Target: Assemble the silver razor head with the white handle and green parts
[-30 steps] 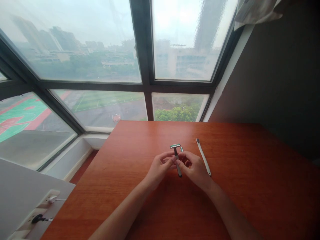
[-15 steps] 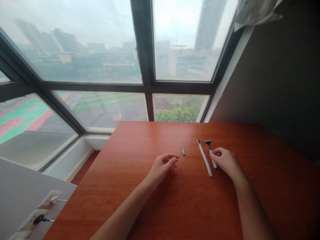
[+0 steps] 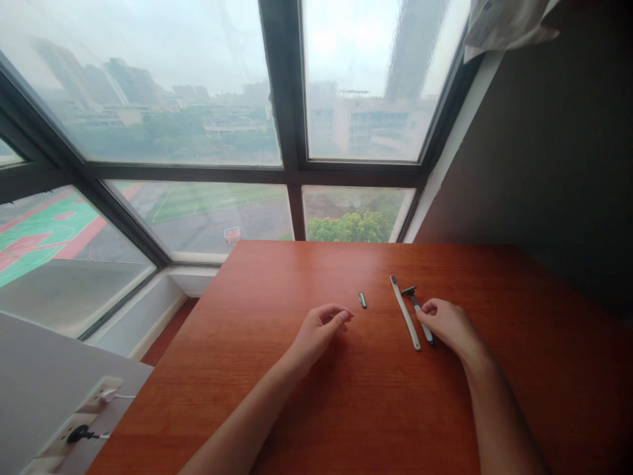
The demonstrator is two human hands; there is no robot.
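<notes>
My right hand [image 3: 444, 323] pinches the handle of a razor [image 3: 426, 328] between thumb and fingers. The razor has a pale handle with a dark end, and its dark head points away from me, low at the table. Just left of it lies a white toothbrush [image 3: 406, 316], bristle end farther from me; the razor's head is close beside it. My left hand [image 3: 322, 331] hovers at the table's middle, fingers loosely curved and apart, holding nothing. A small dark razor cartridge [image 3: 362, 300] with a greenish strip lies beyond its fingertips.
All of this is on a reddish-brown wooden table [image 3: 306, 270]. Large framed windows [image 3: 291, 177] stand behind its far edge. A dark wall [image 3: 534, 152] is at the right. At lower left, sockets with plugs [image 3: 82, 433] sit on a white wall.
The razor has come lower and slightly nearer me, and its head has tilted, with my right hand still at its handle. My left hand, the toothbrush and the cartridge stay put.
</notes>
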